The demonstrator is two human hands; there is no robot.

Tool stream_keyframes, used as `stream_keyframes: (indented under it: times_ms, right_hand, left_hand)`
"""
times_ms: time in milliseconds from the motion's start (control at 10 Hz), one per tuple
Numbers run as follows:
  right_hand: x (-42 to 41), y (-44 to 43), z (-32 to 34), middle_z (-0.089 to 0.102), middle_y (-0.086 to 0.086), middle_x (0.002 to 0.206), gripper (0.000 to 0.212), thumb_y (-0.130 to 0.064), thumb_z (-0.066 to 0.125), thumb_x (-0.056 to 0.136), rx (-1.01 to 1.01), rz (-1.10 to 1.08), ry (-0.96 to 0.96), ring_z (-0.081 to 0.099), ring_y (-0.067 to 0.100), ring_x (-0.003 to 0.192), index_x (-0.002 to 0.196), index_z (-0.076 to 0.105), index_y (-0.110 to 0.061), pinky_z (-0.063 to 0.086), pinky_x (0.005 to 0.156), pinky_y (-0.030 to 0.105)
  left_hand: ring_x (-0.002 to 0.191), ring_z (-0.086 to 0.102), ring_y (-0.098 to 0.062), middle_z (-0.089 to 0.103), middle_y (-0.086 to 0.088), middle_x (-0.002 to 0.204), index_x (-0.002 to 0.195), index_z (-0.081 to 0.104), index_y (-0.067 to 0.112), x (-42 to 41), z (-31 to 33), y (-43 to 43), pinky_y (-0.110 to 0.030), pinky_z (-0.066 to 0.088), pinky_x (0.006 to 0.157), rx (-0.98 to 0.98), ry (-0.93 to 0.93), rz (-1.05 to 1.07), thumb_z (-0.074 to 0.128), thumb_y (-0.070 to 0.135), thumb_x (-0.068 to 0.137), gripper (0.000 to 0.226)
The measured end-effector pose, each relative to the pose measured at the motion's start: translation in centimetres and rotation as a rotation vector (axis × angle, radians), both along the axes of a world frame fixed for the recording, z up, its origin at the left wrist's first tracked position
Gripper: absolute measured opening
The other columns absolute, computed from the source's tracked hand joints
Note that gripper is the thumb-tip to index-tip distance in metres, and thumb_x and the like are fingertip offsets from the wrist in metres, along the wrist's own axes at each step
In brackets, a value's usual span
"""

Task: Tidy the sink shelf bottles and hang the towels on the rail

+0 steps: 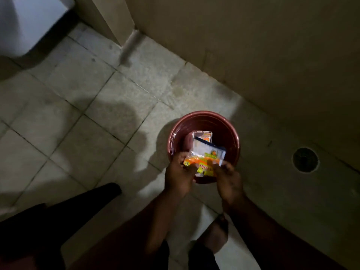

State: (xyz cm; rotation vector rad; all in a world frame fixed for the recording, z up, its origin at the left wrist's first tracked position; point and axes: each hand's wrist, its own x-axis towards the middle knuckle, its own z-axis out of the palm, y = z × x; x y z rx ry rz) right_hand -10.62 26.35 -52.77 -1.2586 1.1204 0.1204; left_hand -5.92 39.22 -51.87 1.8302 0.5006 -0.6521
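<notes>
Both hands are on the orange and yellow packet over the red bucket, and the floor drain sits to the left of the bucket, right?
Not quite. The head view shows the floor drain to the right of the red bucket, near the wall. The rest holds: the left hand and right hand both grip the orange and yellow packet over the bucket.

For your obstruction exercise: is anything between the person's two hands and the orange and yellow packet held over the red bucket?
Nothing visible. The left hand and right hand both already grip the orange and yellow packet directly, above the red bucket, which holds other packets.
</notes>
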Motion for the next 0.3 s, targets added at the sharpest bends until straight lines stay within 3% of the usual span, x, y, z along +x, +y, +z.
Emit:
stream_keyframes:
  times_ms: [100, 200, 300]
  right_hand:
    - [-0.5, -0.1, -1.6, 0.069, 0.019, 0.115, 0.023, -0.005, 0.064, 0.097, -0.010, -0.052, 0.044, 0.063, 0.025, 0.105, 0.119, 0.065, -0.001, 0.050, 0.095, 0.040]
    - [-2.0, -0.1, -2.2, 0.069, 0.016, 0.114, 0.024, -0.005, 0.063, 0.097, -0.027, -0.046, 0.060, 0.062, 0.021, 0.104, 0.120, 0.064, 0.001, 0.048, 0.092, 0.033]
    - [-3.0, 0.4, -1.0, 0.071, 0.006, 0.104, 0.012, -0.006, 0.064, 0.097, -0.060, 0.025, 0.048, 0.067, 0.007, 0.093, 0.108, 0.066, -0.011, 0.050, 0.085, 0.020]
  left_hand:
    - [0.084, 0.066, 0.016, 0.067, 0.011, 0.107, 0.133, 0.057, 0.013, -0.5, -1.9, 0.8, -0.007, 0.052, 0.072, -0.036, -0.002, 0.011, 0.074, -0.009, 0.083, 0.057]
    - [0.115, 0.064, -0.002, 0.063, -0.002, 0.135, 0.146, 0.049, 0.011, -1.5, -1.4, 1.8, -0.017, 0.053, 0.093, 0.050, -0.095, -0.125, 0.075, -0.004, 0.083, 0.070]
    - [0.136, 0.051, -0.020, 0.050, -0.007, 0.151, 0.152, 0.042, 0.015, -2.3, 0.0, 2.3, -0.030, 0.044, 0.110, 0.179, -0.242, -0.323, 0.078, 0.014, 0.084, 0.078]
